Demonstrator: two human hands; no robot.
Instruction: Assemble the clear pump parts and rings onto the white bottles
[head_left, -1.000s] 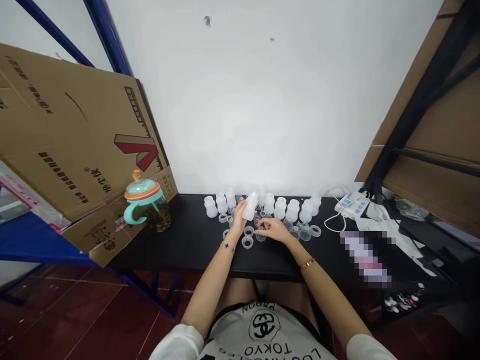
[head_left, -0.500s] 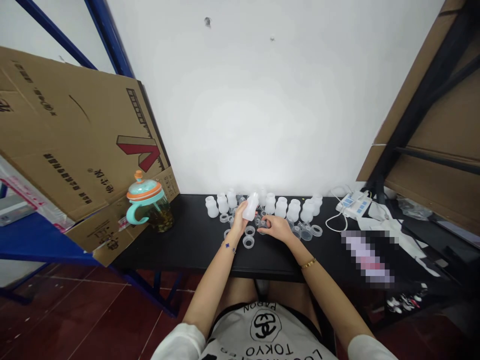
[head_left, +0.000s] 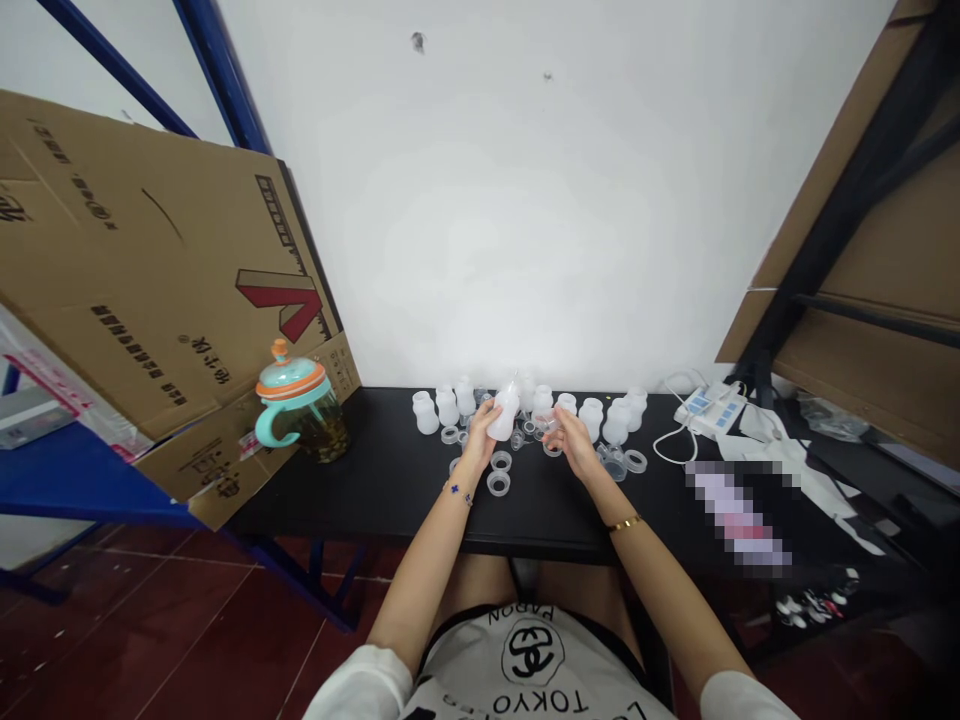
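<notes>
My left hand [head_left: 480,440] is closed round a small translucent white bottle [head_left: 504,412], held tilted just above the black table [head_left: 390,480]. To its right, my right hand [head_left: 576,440] is raised off the table with its fingers pinched on a small clear ring [head_left: 551,425]. A row of similar white bottles [head_left: 600,418] stands behind both hands, near the wall. Several clear rings [head_left: 498,472] lie loose on the table below my left hand.
A teal and orange lidded mug [head_left: 296,405] stands at the table's left end, against a tilted cardboard box [head_left: 150,290] on a blue rack. A white power strip [head_left: 709,402] with its cable lies at the right. Dark shelving [head_left: 847,220] rises on the right.
My right hand has picked a clear ring off the table and lifted it up and to the right, closer to the bottle. My left hand has kept hold of the bottle.
</notes>
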